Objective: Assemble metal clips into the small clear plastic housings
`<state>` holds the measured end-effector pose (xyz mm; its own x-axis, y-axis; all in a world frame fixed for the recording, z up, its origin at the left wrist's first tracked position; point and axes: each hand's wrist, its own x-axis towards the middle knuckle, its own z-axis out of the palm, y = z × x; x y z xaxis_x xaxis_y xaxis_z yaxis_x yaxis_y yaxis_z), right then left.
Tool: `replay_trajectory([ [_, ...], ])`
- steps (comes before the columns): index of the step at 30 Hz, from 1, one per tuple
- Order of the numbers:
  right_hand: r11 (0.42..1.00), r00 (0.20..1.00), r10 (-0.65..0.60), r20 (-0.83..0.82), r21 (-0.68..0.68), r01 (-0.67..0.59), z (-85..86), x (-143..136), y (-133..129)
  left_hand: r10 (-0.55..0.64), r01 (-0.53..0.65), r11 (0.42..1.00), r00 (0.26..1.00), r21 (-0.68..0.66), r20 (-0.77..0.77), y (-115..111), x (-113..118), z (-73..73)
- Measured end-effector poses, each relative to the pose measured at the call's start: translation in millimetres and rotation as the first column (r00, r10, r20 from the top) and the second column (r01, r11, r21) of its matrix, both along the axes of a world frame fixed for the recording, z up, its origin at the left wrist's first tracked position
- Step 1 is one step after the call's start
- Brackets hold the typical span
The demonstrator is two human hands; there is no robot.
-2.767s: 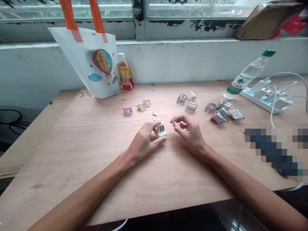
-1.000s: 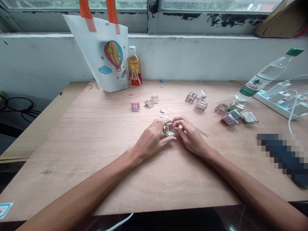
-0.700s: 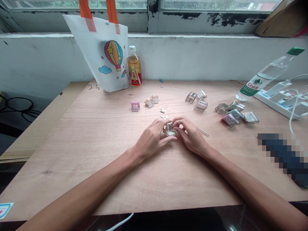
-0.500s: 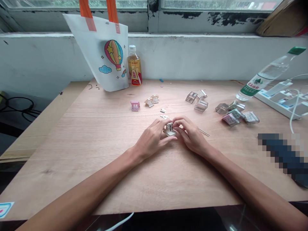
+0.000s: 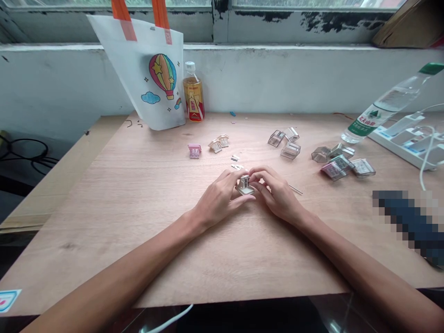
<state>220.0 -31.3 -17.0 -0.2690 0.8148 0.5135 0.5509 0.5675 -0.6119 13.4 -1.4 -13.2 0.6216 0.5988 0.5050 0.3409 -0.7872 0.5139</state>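
Left hand (image 5: pixel 220 196) curling palm-inward, grip clamping on a cream sharpener body (image 5: pixel 245 185), right hand (image 5: pixel 274 192) bending in opposite, fingertips pinching close beside it.

My two bare forearms, the left (image 5: pixel 138 263) and the right (image 5: pixel 360 268), reach in from the lower corners of my view and slant inward. My bare left wrist (image 5: pixel 194 222) is nearly in line with its forearm, and so is my bare right wrist (image 5: pixel 305 219). My bare left hand (image 5: pixel 217 199) shows me its back, its index finger arched over and its thumb stretched out below, with a gap between them. My bare right hand (image 5: pixel 275 192) is curled tighter, index finger bent, thumb tucked under, fingertips pointing left. My hands meet closely at the fingertips; whether they touch, I can't tell.
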Motion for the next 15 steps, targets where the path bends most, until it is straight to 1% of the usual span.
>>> replay_trajectory([
  [6,1.0,1.0,-0.009,0.027,0.005,0.009,1.1,-0.6,-1.5,0.0,0.0,1.0,1.0,-0.003,-0.003,0.0,-0.1,0.3],
  [12,1.0,0.999,-0.018,-0.047,-0.026,0.017,0.8,-1.6,-0.5,-0.016,0.016,1.0,1.0,0.012,0.0,0.3,0.4,0.7],
  [15,0.996,0.995,-0.024,-0.098,-0.089,0.016,0.4,0.4,-0.3,-0.025,0.025,1.0,1.0,0.018,-0.003,-0.1,0.6,1.1],
])
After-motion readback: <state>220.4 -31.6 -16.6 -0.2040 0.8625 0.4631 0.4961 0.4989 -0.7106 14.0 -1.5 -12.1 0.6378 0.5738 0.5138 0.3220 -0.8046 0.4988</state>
